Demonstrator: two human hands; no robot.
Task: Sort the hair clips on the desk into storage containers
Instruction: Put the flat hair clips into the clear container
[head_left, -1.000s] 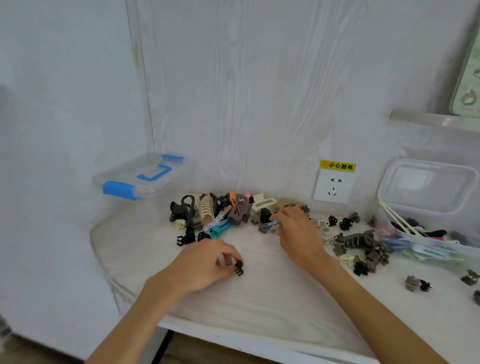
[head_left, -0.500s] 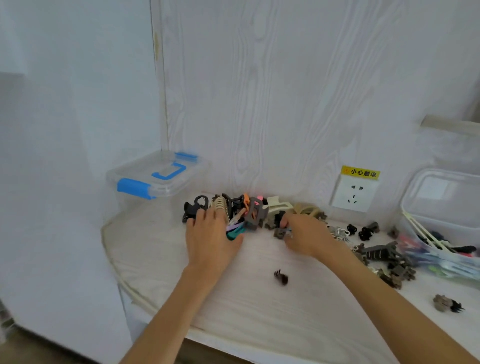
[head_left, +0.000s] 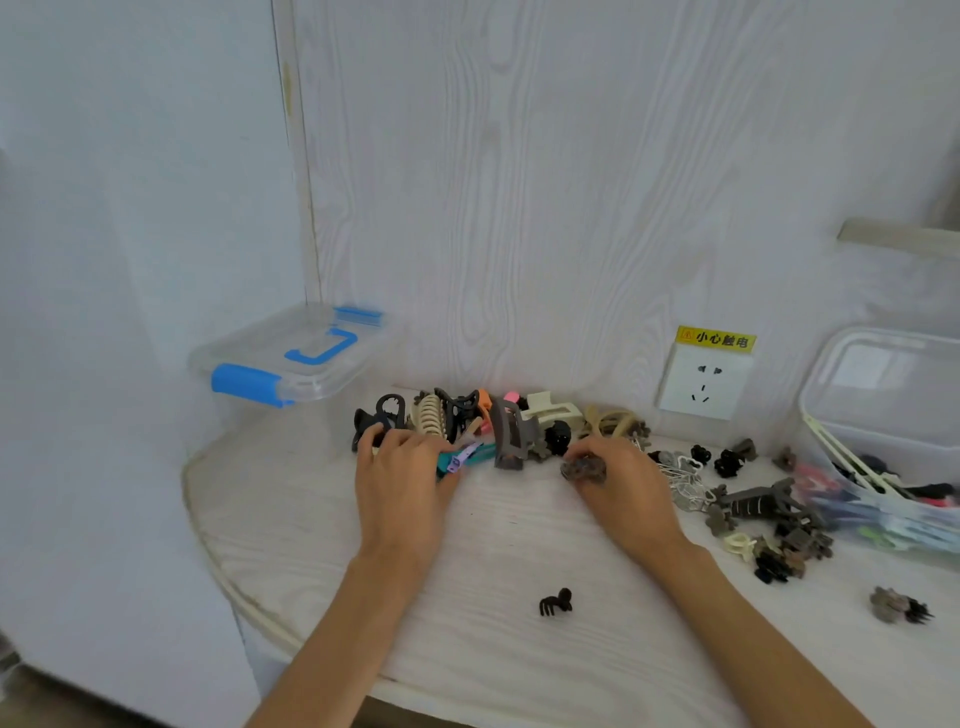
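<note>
A heap of hair clips (head_left: 498, 431) in black, cream, grey, orange and teal lies against the back wall. My left hand (head_left: 400, 488) rests on its left end, fingers stretched over small black clips beside a teal clip (head_left: 457, 460). My right hand (head_left: 623, 488) pinches a small mottled brown claw clip (head_left: 584, 467) just in front of the heap. One small dark claw clip (head_left: 556, 603) lies alone on the desk between my forearms. A clear open container (head_left: 878, 364) at the right holds long coloured clips.
A lidded clear box with blue latches (head_left: 291, 364) stands at the back left. More grey, black and cream clips (head_left: 763, 514) are scattered right of my right hand, with one pair (head_left: 898, 605) further right. A wall socket (head_left: 704, 384) is behind them. The desk's curved edge (head_left: 208, 535) runs along the left.
My left hand let go of the small dark clip on the desk and reached forward onto the heap's left end. My right hand drew back slightly, holding a small brown clip.
</note>
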